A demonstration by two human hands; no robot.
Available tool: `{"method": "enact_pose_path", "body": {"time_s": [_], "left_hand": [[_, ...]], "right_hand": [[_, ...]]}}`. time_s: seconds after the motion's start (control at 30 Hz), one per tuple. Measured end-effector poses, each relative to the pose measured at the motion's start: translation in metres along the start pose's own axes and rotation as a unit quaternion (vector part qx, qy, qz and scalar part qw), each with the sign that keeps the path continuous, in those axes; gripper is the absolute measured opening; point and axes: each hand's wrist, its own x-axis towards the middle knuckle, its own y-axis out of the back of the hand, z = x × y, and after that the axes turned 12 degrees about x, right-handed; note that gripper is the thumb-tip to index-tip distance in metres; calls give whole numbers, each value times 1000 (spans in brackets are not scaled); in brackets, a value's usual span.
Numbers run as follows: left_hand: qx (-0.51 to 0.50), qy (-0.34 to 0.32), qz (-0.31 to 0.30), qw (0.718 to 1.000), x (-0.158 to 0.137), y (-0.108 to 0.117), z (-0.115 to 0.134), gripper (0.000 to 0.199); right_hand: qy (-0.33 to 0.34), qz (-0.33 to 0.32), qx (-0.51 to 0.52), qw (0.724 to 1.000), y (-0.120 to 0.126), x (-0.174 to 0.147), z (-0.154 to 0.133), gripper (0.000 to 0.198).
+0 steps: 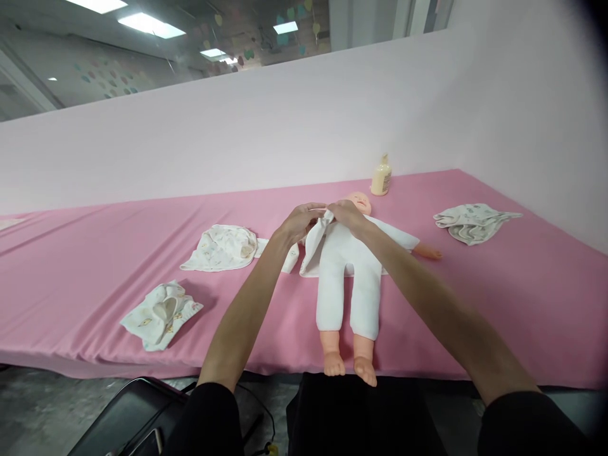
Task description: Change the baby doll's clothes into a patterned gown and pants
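A baby doll [349, 250] with a white cloth body lies on its back, feet toward me. A small white baby shirt [311, 250] is spread beneath it and partly drawn over its side on the left. Near the doll's chest, my left hand [300, 221] has its fingers closed on the shirt's edge. Beside it, my right hand [348, 214] pinches the same cloth close to the doll's neck. My hands cover part of the doll's head and its arm on the left.
Folded patterned baby clothes [221, 248] lie to the left, with another bundle [162, 315] nearer the front edge. More folded cloth [475, 221] rests at right. A pump bottle [381, 175] stands by the wall on the pink sheet [118, 253]. Below is a black chair [128, 411].
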Motion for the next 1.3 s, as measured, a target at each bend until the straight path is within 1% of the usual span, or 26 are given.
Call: {"method": "enact_pose_path", "body": {"time_s": [0.07,0.1,0.17,0.2,0.23,0.27,0.3,0.37,0.43,0.5,0.53,0.57,0.6,0.63,0.7,0.8,0.87,0.93,0.97,1.03,1.1,1.13,1.2,1.3], "left_hand": [[14,6,-13,1000,-9,2,0,28],[24,8,-19,999,-15,4,0,28],[73,6,-18,997,-29,9,-1,31],[119,2,1,993,-37,12,-3,32],[180,0,33,983,-45,15,-6,34],[253,0,78,964,-53,19,-10,36],[329,1,123,936,-60,22,-16,41],[471,27,175,864,-73,26,-29,56],[579,73,178,793,-82,27,-43,62],[652,104,168,732,-86,24,-54,52],[676,113,165,710,-87,23,-59,44],[690,123,163,695,-87,23,-62,37],[697,133,162,686,-87,24,-64,33],[699,142,158,683,-87,27,-66,30],[696,152,149,685,-84,38,-67,27],[678,155,150,703,-76,63,-64,24],[664,159,156,714,-66,80,-61,24],[660,158,163,716,-54,91,-59,24],[660,158,168,714,-47,94,-58,25],[661,163,181,710,-35,94,-59,28],[662,167,183,707,-25,90,-63,29],[664,166,179,707,-21,87,-65,29],[668,159,166,708,-19,81,-69,28],[674,140,165,706,-23,73,-72,31]], "right_hand": [[-10,-17,-14,1000,-5,0,-1,6],[-13,-21,-21,999,-8,-1,-1,2],[-3,-24,-46,999,-10,-1,0,11],[6,-23,-59,998,-11,-1,1,14],[16,-19,-71,997,-10,0,2,16],[24,-13,-78,997,-9,0,3,17],[30,-3,-79,996,-8,1,4,17],[37,23,-75,996,-7,3,7,16],[42,52,-69,995,-7,5,10,16],[46,75,-64,994,-10,7,13,15],[49,83,-65,993,-11,8,14,15],[53,88,-71,992,-12,8,15,14],[58,90,-84,991,-13,8,15,14],[64,89,-103,989,-14,7,16,14],[74,74,-149,983,-14,4,15,14],[72,36,-221,972,-14,-2,9,18],[62,5,-281,958,-15,-7,4,34],[50,-35,-347,936,-17,-10,-1,50],[48,-49,-378,923,-19,-12,-3,51],[51,-55,-428,901,-20,-13,-6,38],[53,-37,-454,889,-19,-14,-6,24],[49,-27,-459,887,-17,-14,-5,24],[37,-14,-459,888,-14,-15,-5,29],[31,7,-452,891,-11,-18,-5,36]]}}
